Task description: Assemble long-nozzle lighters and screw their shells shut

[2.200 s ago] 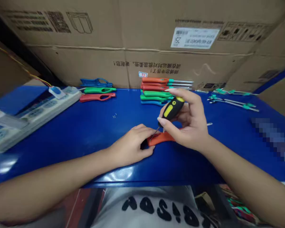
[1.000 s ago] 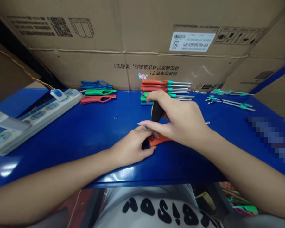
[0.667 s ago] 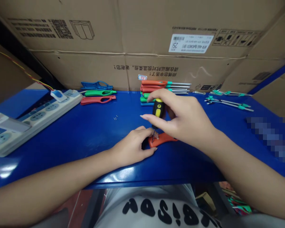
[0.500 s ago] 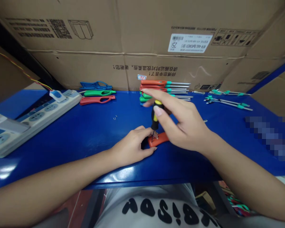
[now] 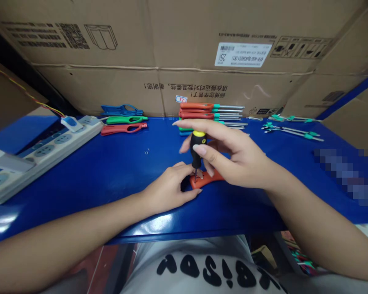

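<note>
Orange lighter casing [image 5: 207,179] lay on blue tabletop [image 5: 119,163], left hand [image 5: 167,188] pinching its left end. Right hand [image 5: 237,157] grasped black-and-yellow screwdriver [image 5: 196,159], set against casing. Casing judged light, stiff, slippery; best held by edges, clear of screwdriver.

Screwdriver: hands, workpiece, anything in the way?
Right hand holding screwdriver, near upright, tip at orange handle. Left hand steadying handle's near end. Right hand hides its far end; no obstruction seen at tip.
</note>
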The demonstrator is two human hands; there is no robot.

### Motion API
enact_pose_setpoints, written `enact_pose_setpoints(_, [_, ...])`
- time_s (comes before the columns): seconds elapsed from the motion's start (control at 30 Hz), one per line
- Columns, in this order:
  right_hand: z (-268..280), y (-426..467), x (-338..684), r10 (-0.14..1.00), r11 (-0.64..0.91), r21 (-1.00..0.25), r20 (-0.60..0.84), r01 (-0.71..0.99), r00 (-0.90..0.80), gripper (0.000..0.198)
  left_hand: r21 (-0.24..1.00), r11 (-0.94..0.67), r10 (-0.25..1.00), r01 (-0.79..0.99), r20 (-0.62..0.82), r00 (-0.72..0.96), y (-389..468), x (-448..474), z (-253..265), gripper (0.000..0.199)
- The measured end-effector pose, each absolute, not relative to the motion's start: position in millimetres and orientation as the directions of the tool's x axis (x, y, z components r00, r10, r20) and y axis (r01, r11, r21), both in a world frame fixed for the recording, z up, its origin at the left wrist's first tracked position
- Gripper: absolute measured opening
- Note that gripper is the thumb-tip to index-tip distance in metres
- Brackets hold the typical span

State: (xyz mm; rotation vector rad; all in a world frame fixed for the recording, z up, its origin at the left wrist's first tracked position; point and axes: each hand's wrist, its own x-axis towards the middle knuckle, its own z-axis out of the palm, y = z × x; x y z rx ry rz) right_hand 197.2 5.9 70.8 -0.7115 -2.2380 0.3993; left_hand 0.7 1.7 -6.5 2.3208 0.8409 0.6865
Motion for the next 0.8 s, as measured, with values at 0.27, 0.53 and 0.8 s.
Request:
enact_pose_setpoints(0.27, [66.7, 8.3, 195.9, 0.543, 0.819, -0.316, 0.696, 0.479, -0.470, 0.036, 0.654, -0.641, 0.693, 0.403, 0.268, 0.669, 1.9, 0.7, -6.8, 0.020])
enact_pose_setpoints(0.53, [67.2, 10.5, 198.4, 0.547, 0.786, -0.270, 0.723, 0.556, -0.423, 0.038, 0.665, -0.642, 0.684, 0.381, 0.271, 0.678, 2.4, 0.8, -7.6, 0.024])
enact_pose_setpoints(0.8, [66.6, 13.5, 200.7, 0.623, 0.782, -0.444, 0.599, 0.439, -0.503, 0.037, 0.646, -0.655, 0.677, 0.392, 0.270, 0.685, 2.1, 0.6, -7.5, 0.024])
